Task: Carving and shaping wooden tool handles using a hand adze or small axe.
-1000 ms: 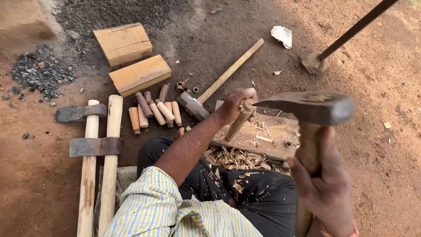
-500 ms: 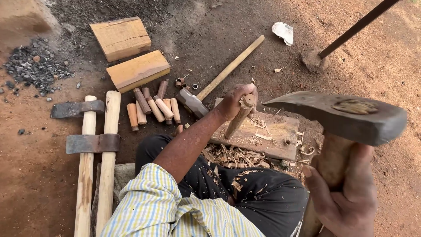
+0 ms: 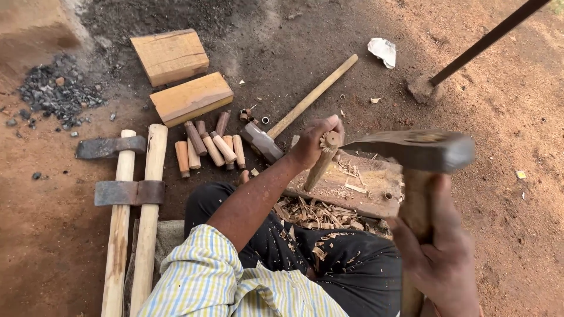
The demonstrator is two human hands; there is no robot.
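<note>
My left hand [image 3: 314, 141] grips a short wooden peg [image 3: 320, 164] that stands tilted with its lower end on a flat wooden board [image 3: 376, 194]. The peg's top is frayed. My right hand [image 3: 440, 258] holds the wooden handle of a steel-headed adze-like hammer [image 3: 411, 149], whose head hovers just right of the peg's top. Wood shavings [image 3: 317, 214] lie on my lap and in front of the board.
Two axes with long wooden handles [image 3: 138, 194] lie at the left. Several short wooden pegs [image 3: 208, 149], two wooden blocks [image 3: 182, 76], a sledgehammer [image 3: 282, 123], a charcoal pile [image 3: 56, 91] and a slanted metal rod [image 3: 476, 47] lie on the dirt.
The hammer head rose and swung right half a second ago, and has now come back down and left toward the peg's top. My left hand keeps its hold on the peg.
</note>
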